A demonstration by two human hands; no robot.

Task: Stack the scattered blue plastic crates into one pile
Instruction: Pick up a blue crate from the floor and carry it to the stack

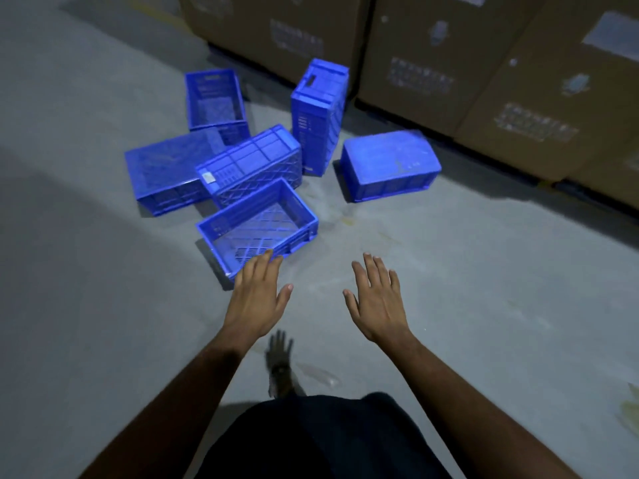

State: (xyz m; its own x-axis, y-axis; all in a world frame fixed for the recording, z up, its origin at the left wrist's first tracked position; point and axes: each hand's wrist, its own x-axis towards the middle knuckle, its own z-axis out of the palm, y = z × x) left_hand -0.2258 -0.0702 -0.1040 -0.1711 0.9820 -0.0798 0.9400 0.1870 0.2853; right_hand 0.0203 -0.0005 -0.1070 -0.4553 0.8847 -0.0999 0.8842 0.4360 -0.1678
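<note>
Six blue crates [257, 188] lie scattered on the grey floor [449, 271] before cardboard boxes [449, 63]. The left hand [257, 299] and right hand [377, 302] reach out flat with fingers spread, holding nothing, the left over the nearest crate [257, 224]

Bare forearms, no sleeves; dark garment [311, 440] below.

The big brown boxes [449, 63] at twelve and two o'clock run off the top and right edges, and their labels are too blurry to read. A foot [280, 366] at six o'clock is smeared and half hidden by dark clothes [318, 440]. The left hand [257, 299] covers one corner of the nearest crate [257, 224]. Something pale [631, 409] at four o'clock is cut off by the edge.
</note>
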